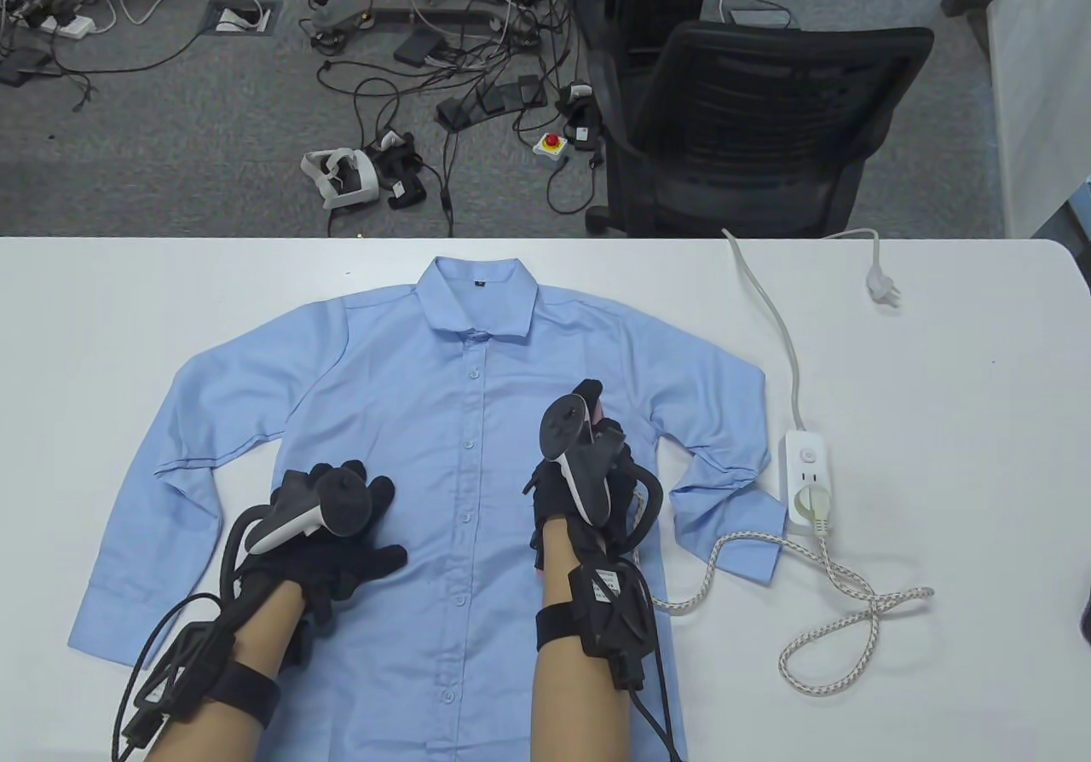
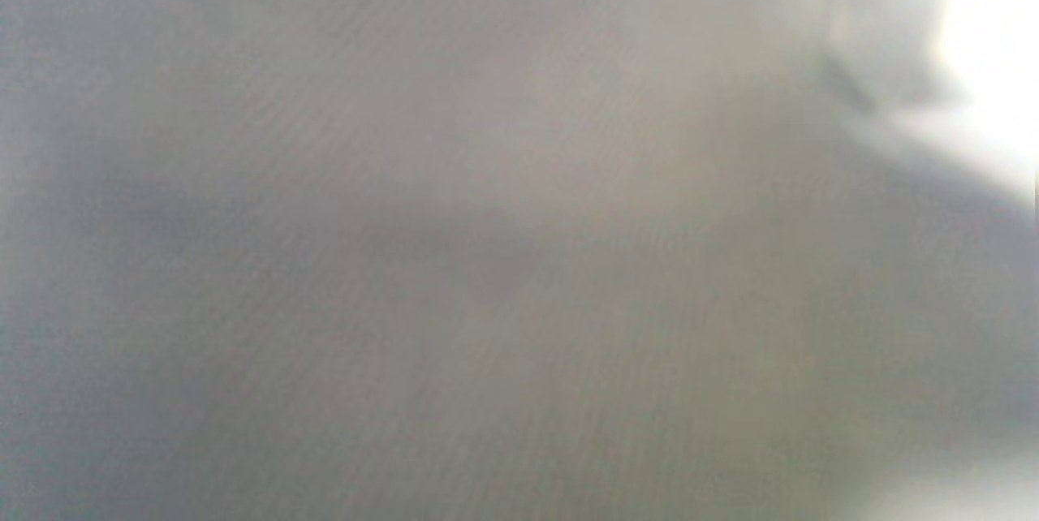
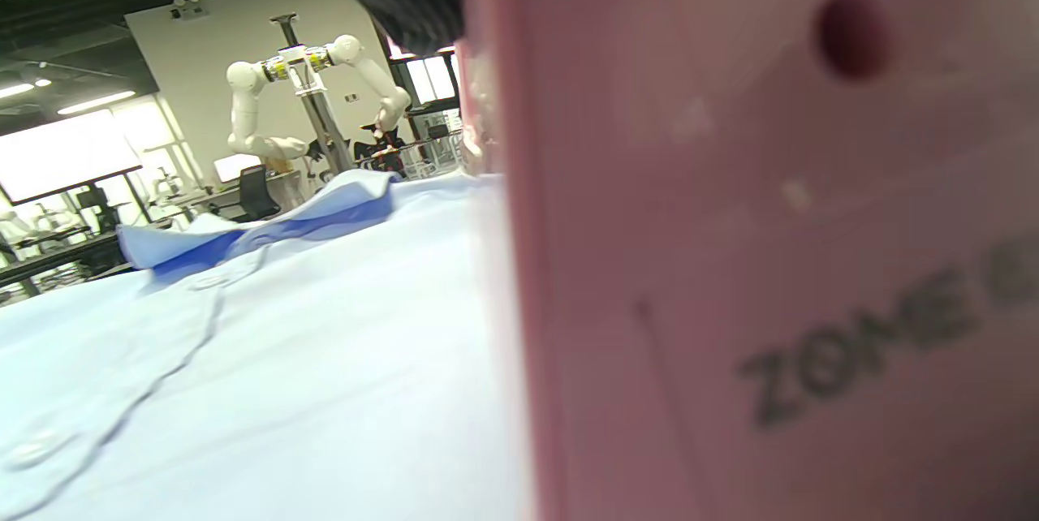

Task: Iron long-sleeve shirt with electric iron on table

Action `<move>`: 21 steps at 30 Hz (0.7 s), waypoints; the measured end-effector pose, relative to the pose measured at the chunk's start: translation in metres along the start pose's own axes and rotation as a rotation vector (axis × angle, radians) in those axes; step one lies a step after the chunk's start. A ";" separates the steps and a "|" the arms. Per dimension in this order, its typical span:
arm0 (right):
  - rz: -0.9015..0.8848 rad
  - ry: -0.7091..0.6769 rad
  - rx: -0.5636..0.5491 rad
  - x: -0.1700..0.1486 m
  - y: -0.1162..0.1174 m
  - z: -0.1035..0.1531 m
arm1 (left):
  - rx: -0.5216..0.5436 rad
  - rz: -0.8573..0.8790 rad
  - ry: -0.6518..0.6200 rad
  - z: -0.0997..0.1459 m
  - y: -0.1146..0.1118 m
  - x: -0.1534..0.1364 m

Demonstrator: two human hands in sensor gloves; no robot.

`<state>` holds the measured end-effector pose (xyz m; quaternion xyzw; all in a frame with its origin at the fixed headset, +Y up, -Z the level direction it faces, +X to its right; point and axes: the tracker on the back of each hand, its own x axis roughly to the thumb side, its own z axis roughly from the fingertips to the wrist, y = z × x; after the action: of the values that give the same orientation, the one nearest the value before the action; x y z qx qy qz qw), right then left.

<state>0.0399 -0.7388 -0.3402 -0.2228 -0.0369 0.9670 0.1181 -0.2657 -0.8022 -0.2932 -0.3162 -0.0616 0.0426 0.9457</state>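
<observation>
Two gloved hands are working on a light blue long-sleeve shirt [image 1: 443, 421] that is lying buttoned and face up on the white desk [image 1: 955, 421], collar toward the far edge and both sleeves folded down along the body. The left hand [image 1: 341, 532] is resting flat on the shirt front just left of the button placket, fingers straight and spread, holding nothing. The right hand [image 1: 588, 472] is gripping a pink electric iron [image 3: 771, 261] on the shirt just right of the placket; in the table view the hand and its tracker are hiding nearly all of the iron. The braided cord [image 1: 818, 617] is running from the iron across the desk, looping near the right front, up to a white power strip [image 1: 808, 476] lying beside the shirt's right-hand cuff. The left wrist view is showing only blurred fabric.
</observation>
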 end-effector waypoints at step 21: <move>-0.011 0.018 -0.032 -0.033 -0.011 -0.009 | -0.018 0.040 -0.002 -0.001 0.001 -0.004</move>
<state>0.0750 -0.7356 -0.3328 -0.2333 -0.0526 0.9635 0.1199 -0.2701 -0.8022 -0.2950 -0.3256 -0.0567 0.0615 0.9418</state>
